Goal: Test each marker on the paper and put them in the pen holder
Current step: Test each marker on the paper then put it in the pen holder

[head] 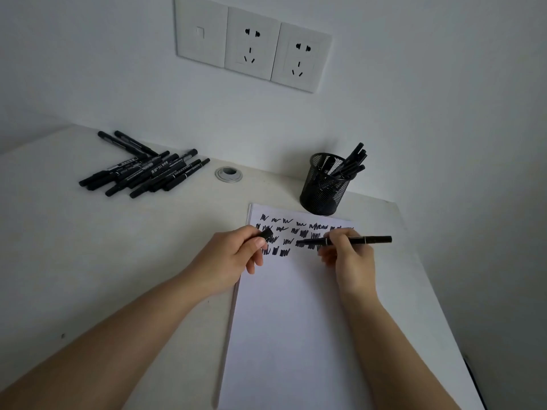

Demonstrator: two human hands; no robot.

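Observation:
My right hand grips an uncapped black marker, held nearly level, its tip pointing left over the scribbles on the white paper. My left hand pinches the marker's black cap between thumb and fingers at the paper's left edge. Several rows of black test scribbles cover the top of the sheet. The black mesh pen holder stands just beyond the paper and holds several markers. A pile of several black markers lies at the far left of the desk.
A round metal cable grommet is set into the white desk between the pile and the holder. The wall behind carries three white socket plates. The desk's right edge runs close beside the paper.

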